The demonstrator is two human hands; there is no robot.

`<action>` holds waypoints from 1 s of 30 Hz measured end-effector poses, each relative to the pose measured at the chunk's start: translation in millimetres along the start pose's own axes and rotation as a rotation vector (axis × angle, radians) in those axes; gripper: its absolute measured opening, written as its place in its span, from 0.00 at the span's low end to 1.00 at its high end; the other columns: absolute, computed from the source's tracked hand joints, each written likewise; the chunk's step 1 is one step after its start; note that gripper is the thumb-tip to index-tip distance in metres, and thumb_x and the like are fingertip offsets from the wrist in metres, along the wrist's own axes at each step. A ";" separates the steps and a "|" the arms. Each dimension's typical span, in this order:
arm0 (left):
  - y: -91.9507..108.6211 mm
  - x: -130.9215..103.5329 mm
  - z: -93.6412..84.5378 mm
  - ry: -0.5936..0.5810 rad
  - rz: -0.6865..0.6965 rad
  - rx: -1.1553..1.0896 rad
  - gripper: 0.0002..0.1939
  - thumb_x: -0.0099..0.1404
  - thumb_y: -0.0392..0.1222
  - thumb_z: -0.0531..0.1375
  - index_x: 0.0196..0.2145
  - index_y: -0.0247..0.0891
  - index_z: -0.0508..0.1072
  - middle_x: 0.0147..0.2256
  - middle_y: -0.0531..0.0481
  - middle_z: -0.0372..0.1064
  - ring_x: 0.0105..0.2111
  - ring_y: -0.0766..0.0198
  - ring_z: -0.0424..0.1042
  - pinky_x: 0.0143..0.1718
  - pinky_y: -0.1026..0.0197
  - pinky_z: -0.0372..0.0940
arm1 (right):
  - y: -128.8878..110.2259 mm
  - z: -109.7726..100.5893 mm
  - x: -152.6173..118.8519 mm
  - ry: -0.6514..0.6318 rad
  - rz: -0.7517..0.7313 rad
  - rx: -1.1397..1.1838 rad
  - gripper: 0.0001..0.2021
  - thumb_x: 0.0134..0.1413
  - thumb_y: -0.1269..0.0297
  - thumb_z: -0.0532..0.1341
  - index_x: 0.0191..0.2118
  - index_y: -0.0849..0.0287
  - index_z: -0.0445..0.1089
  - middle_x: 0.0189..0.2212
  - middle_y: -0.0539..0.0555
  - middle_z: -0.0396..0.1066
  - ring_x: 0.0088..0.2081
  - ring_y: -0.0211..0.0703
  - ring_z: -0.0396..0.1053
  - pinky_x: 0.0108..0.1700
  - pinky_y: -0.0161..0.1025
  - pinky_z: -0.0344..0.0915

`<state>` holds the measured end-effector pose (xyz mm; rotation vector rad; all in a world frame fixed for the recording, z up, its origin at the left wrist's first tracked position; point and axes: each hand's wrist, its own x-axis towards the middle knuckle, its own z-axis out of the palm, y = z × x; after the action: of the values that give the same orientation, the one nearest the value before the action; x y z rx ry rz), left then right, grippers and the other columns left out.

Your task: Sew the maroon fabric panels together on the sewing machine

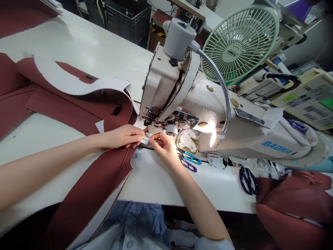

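Observation:
Near the needle area of the sewing machine [166, 83], a small white label [145, 140] is held between both hands. My left hand [127, 136] pinches the label's left side and rests on the dark red fabric [104, 173]. The fingertips of my right hand [163, 146] are closed on its right side. The fabric has a white backing and runs from the left of the table down over the front edge. A tin [187, 143] holding white labels stands just right of my right hand.
Blue thread snips [192, 158] and purple thread snips [189, 165] lie beside the tin. Dark-handled scissors [248, 180] are further right, near a red fabric pile [293, 205]. A green fan [239, 45] stands behind the machine, and a grey crate [125, 21] is at the back.

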<state>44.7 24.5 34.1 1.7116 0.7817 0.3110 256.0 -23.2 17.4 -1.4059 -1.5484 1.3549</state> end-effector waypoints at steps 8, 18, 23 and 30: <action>-4.9 -1.5 0.3 0.025 -0.002 0.032 0.25 0.72 0.54 0.52 0.22 0.36 0.65 0.22 0.52 0.66 0.20 0.71 0.61 0.25 0.67 0.57 | 0.2 -0.5 -1.7 0.085 -0.130 -0.231 0.09 0.61 0.58 0.58 0.33 0.56 0.69 0.19 0.43 0.56 0.22 0.35 0.54 0.27 0.34 0.51; -8.6 -8.6 -8.1 0.292 0.119 0.622 0.16 0.65 0.46 0.57 0.48 0.38 0.72 0.51 0.42 0.69 0.53 0.49 0.65 0.55 0.50 0.62 | 2.4 1.1 7.8 0.051 0.005 -0.366 0.05 0.58 0.66 0.60 0.33 0.58 0.71 0.27 0.48 0.72 0.29 0.37 0.66 0.32 0.33 0.59; -1.5 -12.3 -15.8 0.170 0.038 0.998 0.27 0.59 0.34 0.54 0.57 0.34 0.69 0.55 0.37 0.67 0.55 0.45 0.62 0.56 0.47 0.62 | -10.8 2.7 21.5 0.020 0.077 -0.492 0.04 0.58 0.68 0.61 0.34 0.57 0.74 0.32 0.49 0.77 0.34 0.39 0.71 0.35 0.33 0.61; 2.6 -11.8 -12.6 0.113 0.008 1.112 0.26 0.59 0.30 0.52 0.54 0.37 0.72 0.55 0.41 0.70 0.54 0.49 0.66 0.51 0.51 0.62 | -17.5 9.0 34.8 0.048 0.166 -0.600 0.06 0.61 0.64 0.61 0.36 0.55 0.75 0.35 0.50 0.78 0.36 0.43 0.73 0.37 0.35 0.63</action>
<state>29.6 26.2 42.6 2.7413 1.1379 -0.0665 234.5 9.5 25.5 -1.9412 -1.9345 0.9655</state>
